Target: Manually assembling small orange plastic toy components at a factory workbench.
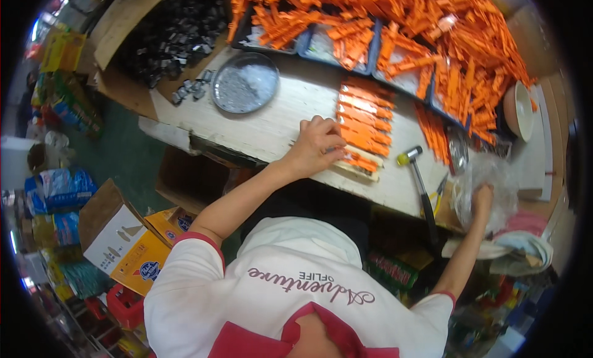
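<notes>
My left hand (316, 147) bends its fingers at the left end of the nearest orange plastic strip (359, 160), which lies on a pale narrow block (357, 171) by the table's front edge. What the fingertips pinch, if anything, is hidden. Beyond it, several like orange strips (364, 120) lie side by side in a neat stack of rows. Far to the right, my right hand (483, 197) is at a clear plastic bag (491, 180), its fingers drawn together and partly hidden. Between the hands rests a hammer (417, 173) with a yellow-and-black head and a dark grip.
Orange strips (469, 31) heap over dark trays (336, 57) at the back. A round metal dish (246, 83) holds small pale bits, beside a carton (126, 89) of black clips (176, 34). A bowl (519, 111), yellow-handled pliers (440, 194) and a cloth (525, 250) are at right.
</notes>
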The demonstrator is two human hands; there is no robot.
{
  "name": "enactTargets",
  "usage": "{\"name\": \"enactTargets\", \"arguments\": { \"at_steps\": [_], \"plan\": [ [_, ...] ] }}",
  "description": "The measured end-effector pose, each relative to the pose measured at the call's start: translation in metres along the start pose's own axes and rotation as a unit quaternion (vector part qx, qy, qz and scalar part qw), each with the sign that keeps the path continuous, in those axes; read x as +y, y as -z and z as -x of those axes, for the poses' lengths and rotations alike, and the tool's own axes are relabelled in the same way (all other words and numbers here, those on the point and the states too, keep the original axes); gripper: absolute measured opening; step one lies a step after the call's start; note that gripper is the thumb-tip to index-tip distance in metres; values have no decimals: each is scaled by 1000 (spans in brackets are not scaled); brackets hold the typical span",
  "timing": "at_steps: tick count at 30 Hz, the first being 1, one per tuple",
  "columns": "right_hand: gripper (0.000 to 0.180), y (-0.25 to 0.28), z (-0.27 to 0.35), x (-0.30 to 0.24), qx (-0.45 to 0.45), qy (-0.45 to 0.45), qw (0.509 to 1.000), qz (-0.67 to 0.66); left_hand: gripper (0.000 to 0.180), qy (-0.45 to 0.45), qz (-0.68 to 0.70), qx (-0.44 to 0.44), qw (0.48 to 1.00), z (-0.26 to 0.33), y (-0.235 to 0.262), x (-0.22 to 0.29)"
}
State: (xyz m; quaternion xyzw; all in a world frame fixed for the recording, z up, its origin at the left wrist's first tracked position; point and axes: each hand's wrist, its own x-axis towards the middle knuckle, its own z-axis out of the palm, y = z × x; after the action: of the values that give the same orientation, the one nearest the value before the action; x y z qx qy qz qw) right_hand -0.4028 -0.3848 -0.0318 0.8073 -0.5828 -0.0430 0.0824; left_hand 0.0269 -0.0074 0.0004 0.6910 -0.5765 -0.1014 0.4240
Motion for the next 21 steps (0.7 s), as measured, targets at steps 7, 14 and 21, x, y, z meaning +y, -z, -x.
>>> {"name": "enactTargets", "arguments": {
  "at_steps": [7,14,21],
  "plan": [
    [34,58,9,-42,-32,-32,999,-7,9,58,-206,225,951,-49,94,-76],
    [35,-17,-42,20,53,77,995,-25,17,276,-386,-15,880,-128,146,-138],
    [33,-4,-30,2,54,9,987,-151,19,272,-345,-102,893,-133,163,-137]
  ]
}}
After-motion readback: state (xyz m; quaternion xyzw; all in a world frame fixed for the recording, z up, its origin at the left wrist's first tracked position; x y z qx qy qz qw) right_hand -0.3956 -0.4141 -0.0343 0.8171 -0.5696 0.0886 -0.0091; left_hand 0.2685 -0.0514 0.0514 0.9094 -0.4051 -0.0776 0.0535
